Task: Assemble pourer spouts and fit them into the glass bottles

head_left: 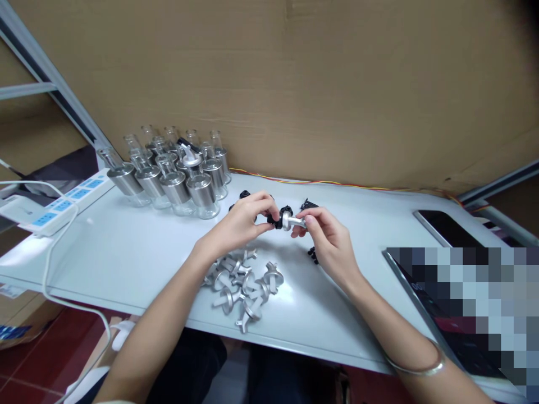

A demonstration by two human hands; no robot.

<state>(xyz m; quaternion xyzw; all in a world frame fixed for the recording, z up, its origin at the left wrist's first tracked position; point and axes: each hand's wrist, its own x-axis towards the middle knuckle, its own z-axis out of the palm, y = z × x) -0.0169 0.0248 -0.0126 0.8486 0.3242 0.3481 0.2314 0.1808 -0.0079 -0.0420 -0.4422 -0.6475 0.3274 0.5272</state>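
Head view: left hand (242,221) pinching black cap (278,219), right hand (324,233) pinching silver spout (292,221), both raised just above white surface (126,247) for mating end to end, loose spouts (244,280) heaped below wrists, glass bottles (177,174) clustered behind.

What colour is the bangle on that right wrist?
Silver: the bangle is a plain metal band, seen in the head view, the only one.

Bare white table (126,252) lies open left of the left hand (242,224). A cluster of glass bottles (177,174) blocks the back left; loose metal spouts (242,283) crowd the near edge; a phone (446,227) occupies the right.
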